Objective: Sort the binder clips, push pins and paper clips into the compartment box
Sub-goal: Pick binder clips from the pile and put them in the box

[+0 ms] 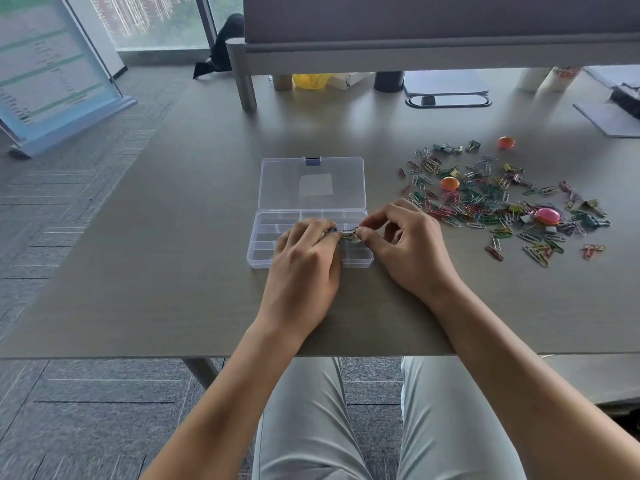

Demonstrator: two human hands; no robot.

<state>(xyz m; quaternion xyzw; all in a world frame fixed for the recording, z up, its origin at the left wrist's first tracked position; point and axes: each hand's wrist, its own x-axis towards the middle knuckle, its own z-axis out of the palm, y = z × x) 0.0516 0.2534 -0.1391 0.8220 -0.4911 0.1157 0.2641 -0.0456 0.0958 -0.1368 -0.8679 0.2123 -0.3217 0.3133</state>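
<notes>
A clear plastic compartment box [258, 251] lies open on the grey table, its lid [311, 183] folded back. Above the box's middle, my left hand [306, 258] and my right hand [405, 242] meet and both pinch a small binder clip [347, 234] between their fingertips. The hands hide the box's middle compartments; those I can see hold nothing. To the right lies a scattered heap of coloured paper clips [485, 202], with binder clips [448, 148] and round push pins [450, 183] mixed in.
A partition screen with a grey post [242, 77] stands at the back of the table, with bottles, papers and a cable slot [448, 100] beyond it. The table's left edge borders carpeted floor; a sign board [55, 74] stands there.
</notes>
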